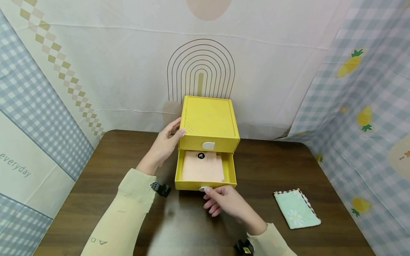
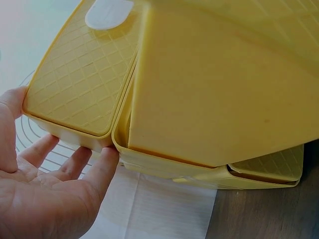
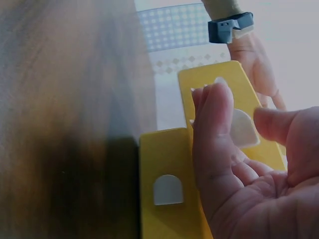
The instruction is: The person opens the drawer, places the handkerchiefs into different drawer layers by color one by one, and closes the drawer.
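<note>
A yellow two-drawer storage box (image 1: pixel 209 115) stands at the back of the table. Its lower drawer (image 1: pixel 232 172) is pulled out, with a pale pink flat item (image 1: pixel 201 169) bearing a black round mark inside. My left hand (image 1: pixel 164 144) grips the box's upper left side, thumb at the top edge; in the left wrist view its fingers reach round the yellow body. My right hand (image 1: pixel 229 201) is at the drawer's white handle (image 1: pixel 202 189), its thumb overlapping it in the head view. The right wrist view shows thumb and fingers apart, the lower handle (image 3: pixel 168 189) uncovered.
A folded mint-green cloth (image 1: pixel 296 209) with a checked border lies at the right of the dark wooden table (image 1: pixel 256 170). Behind the box hangs a white patterned curtain (image 1: pixel 134 71). Checked fabric (image 1: pixel 371 142) borders the right side.
</note>
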The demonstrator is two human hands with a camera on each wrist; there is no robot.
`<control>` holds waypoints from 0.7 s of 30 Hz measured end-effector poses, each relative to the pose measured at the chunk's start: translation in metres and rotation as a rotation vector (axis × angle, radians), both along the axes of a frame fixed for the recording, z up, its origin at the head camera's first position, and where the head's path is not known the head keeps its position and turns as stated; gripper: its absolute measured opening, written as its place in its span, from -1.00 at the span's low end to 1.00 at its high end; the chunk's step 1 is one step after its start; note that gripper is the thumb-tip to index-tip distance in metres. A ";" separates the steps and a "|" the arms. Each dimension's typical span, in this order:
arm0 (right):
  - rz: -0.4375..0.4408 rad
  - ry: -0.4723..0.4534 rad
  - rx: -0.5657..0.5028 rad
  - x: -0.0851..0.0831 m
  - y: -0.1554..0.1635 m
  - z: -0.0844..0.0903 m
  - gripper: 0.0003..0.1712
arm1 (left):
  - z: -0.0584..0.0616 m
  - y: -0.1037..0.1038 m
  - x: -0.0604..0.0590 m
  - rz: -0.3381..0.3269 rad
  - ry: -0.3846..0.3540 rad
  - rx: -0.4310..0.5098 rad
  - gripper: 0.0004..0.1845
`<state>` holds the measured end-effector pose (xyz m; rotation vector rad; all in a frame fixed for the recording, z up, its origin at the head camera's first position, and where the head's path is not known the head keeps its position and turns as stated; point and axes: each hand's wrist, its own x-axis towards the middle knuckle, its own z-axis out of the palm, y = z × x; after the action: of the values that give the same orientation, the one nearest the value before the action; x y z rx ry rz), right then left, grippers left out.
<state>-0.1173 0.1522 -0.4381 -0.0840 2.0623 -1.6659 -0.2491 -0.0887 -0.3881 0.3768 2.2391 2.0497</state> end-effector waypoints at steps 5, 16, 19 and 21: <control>-0.032 -0.017 -0.016 0.001 -0.003 -0.003 -0.34 | -0.001 0.000 -0.001 -0.002 -0.002 -0.004 -0.38; -0.063 -0.012 -0.009 0.000 -0.005 -0.007 -0.36 | 0.012 0.002 0.008 -0.011 -0.019 -0.010 -0.37; -0.060 -0.004 -0.008 -0.001 -0.005 -0.007 -0.34 | 0.021 0.002 0.015 -0.013 -0.020 -0.010 -0.37; -0.061 -0.001 -0.005 -0.002 -0.005 -0.008 -0.33 | 0.024 0.003 0.017 -0.015 -0.020 -0.007 -0.37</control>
<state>-0.1192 0.1470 -0.4460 -0.0223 2.0791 -1.7069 -0.2317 -0.0858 -0.3644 0.3694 2.2254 2.0285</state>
